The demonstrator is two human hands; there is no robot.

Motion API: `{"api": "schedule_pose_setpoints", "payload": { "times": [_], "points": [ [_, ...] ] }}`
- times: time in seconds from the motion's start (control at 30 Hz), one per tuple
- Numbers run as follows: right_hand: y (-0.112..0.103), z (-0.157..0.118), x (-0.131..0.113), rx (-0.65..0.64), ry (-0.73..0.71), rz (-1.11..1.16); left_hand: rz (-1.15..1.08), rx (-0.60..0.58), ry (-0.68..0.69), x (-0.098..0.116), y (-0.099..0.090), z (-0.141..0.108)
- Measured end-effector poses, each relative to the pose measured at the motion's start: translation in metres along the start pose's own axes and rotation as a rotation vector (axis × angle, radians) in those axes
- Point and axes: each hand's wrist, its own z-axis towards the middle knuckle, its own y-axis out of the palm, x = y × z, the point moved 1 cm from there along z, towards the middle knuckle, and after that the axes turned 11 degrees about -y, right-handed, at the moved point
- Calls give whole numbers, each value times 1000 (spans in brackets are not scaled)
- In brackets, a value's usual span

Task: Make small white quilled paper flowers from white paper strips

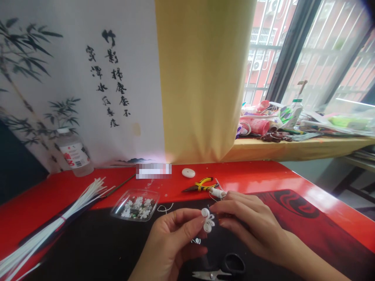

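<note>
Between the thumb and index finger of my left hand [178,232] is a small white coiled flower [208,220], with round spirals and looped petals. My right hand [252,218] is just right of it, fingers bent and drawn in at the flower's edge. Whatever those right fingertips pinch is too small to make out. A second small white coil [197,241] shows partly behind the left fingers. Below the hands lie black-handled scissors [213,274], on a black mat [96,246].
A clear dish [134,205] holds white flowers and beads. Yellow-black pliers [200,185], a white thread spool [217,192] and a white oval object [188,173] lie behind the hands. White strips [61,224] lie left, near a bottle [74,152]. Craft supplies crowd the windowsill [293,148].
</note>
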Motion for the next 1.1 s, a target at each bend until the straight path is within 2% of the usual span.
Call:
{"api": "schedule_pose_setpoints", "payload": {
  "times": [0.2, 0.7, 1.1],
  "points": [
    [-2, 0, 1, -31, 12, -14, 21, -15, -20, 3, 2, -3],
    [0, -2, -2, -2, -56, -19, 56, -116, -93, 4, 0, -1],
    [1, -1, -5, 0, -32, 8, 55, -170, -130, 1, -3, 4]
  ]
}}
